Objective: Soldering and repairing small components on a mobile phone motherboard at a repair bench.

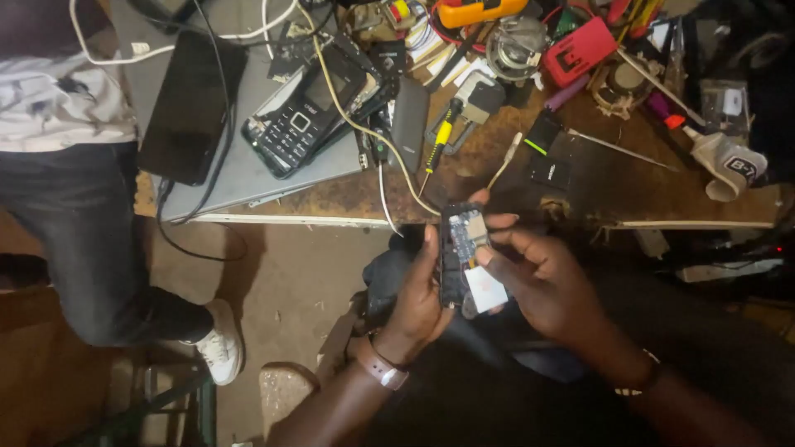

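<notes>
An opened phone (pixel 458 252), its circuit board bare, sits upright just near of the desk (pixel 348 194) edge. The left hand (pixel 418 302) has its fingers clenched around the phone's left side; the right hand (pixel 542 277) pinches its right edge. A keypad phone (pixel 302 124) lies far left on the desk.

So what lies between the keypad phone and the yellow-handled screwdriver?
In the head view, a dark slim device lies between the keypad phone and yellow-handled screwdriver, with a pale cable crossing there.

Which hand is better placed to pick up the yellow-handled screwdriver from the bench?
Probably the right hand: only its fingertips touch the opened phone, while the left hand grips the phone's edge and supports it. The yellow-handled screwdriver lies just above both.
</notes>
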